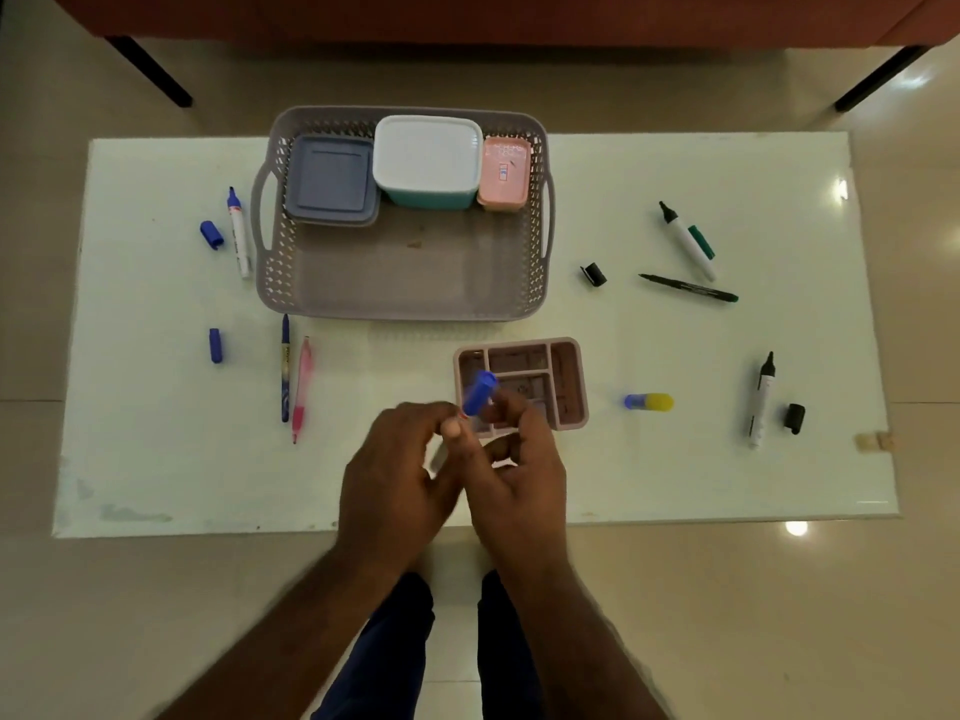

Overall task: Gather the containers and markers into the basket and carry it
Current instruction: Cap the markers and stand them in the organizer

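A blue-capped marker is held between the left hand and the right hand above the near middle of the white desk; the fingers of both hands are curled round it, and its barrel is mostly hidden by them. Just beyond the hands, a pink compartmented plastic organiser tray is partly covered by the marker and the right hand's fingers. Farther off, a grey perforated plastic basket is seen with three lidded containers along its far wall: a blue-grey square one, a white-lidded teal one and a small pink one. To the left of the basket an uncapped blue marker and two loose blue caps are scattered, with a blue pen and a pink pen nearer. On the right lie a black-tipped marker, a thin black pen, a black cap, a yellow-and-blue glue stick, another black marker and its cap.
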